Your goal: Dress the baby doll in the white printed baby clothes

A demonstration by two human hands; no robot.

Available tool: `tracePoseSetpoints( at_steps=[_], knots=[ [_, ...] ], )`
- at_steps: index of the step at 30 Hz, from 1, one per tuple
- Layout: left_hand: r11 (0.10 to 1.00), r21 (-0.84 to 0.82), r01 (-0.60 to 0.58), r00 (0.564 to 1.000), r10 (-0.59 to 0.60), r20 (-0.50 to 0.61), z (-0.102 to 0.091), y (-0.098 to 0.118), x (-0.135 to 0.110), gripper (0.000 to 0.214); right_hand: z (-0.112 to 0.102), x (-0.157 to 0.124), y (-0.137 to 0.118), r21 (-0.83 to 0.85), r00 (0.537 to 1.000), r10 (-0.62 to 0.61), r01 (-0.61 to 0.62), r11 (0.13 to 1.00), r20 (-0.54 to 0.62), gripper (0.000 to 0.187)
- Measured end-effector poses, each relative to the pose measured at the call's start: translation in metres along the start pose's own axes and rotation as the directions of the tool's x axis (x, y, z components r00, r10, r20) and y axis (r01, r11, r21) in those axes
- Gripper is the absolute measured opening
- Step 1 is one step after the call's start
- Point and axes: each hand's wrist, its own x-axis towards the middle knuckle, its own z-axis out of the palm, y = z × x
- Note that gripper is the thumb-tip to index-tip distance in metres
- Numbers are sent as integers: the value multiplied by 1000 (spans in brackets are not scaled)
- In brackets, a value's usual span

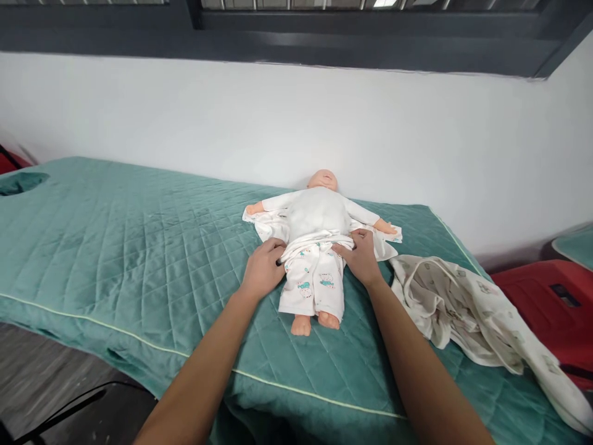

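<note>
We are pressing our left hand [262, 267] and right hand [361, 253] flat-fingered on either side of the doll's [317, 213] waist, seemingly pinching the printed trousers [312, 281]; its long axis is running away from us toward the bed's [115, 247] far edge.

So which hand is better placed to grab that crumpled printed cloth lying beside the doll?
Probably the right hand. It rests at the doll's waist on the side where the crumpled cloth lies; the left hand would have to cross over the doll.
</note>
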Motion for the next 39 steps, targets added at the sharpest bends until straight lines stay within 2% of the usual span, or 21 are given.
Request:
tracePoseSetpoints(
  at_steps=[6, 14, 17, 22, 26, 33, 39],
  knots=[
    [999, 27, 20, 999, -21, 34, 0, 1, -3, 20, -7, -16, -15, -53, 993, -109, 106, 993, -53, 33],
    [999, 15, 52, 998, -52, 44, 0, 1, -1, 20, -21, -84, -50, 0, 981, -178, 179, 984, -82, 22],
    [999, -11, 44, 998, -43, 39, 0, 1, -1, 20, -22, -98, -56, 55, 982, -177, 181, 982, -63, 21],
    [971, -239, -10, 999, 2, -34, 0, -2, 0, 29, -14, -86, -53, 130, 990, -134, 139, 982, -46, 15],
    [938, -345, -39, 999, 40, -5, -3, -1, -8, 18, -6, -74, -51, 111, 989, -116, 126, 986, -92, 18],
    [944, -329, -32, 997, 52, 52, -13, 12, -48, 17, 0, -65, -49, 91, 992, -110, 115, 989, -66, 15],
    [950, -311, 7, 999, 6, 41, -13, 14, -51, 21, -4, -61, -58, 57, 998, -46, 48, 997, -39, 15]
  ],
)
